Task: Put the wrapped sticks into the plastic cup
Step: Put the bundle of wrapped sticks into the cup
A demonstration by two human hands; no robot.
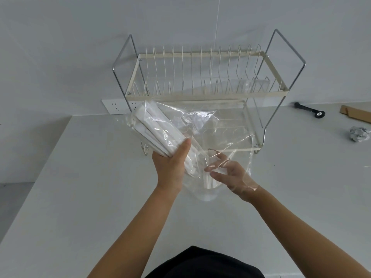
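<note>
Half-hidden plastic cup (207,194) behind clear bag (210,125)

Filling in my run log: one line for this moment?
left hand: holds wrapped sticks | right hand: at plastic cup | sticks partly in

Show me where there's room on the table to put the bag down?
The table is bare left of the left hand, and right of the right hand before the foil ball. It's crowded ahead: dish rack, plastic cup.
</note>
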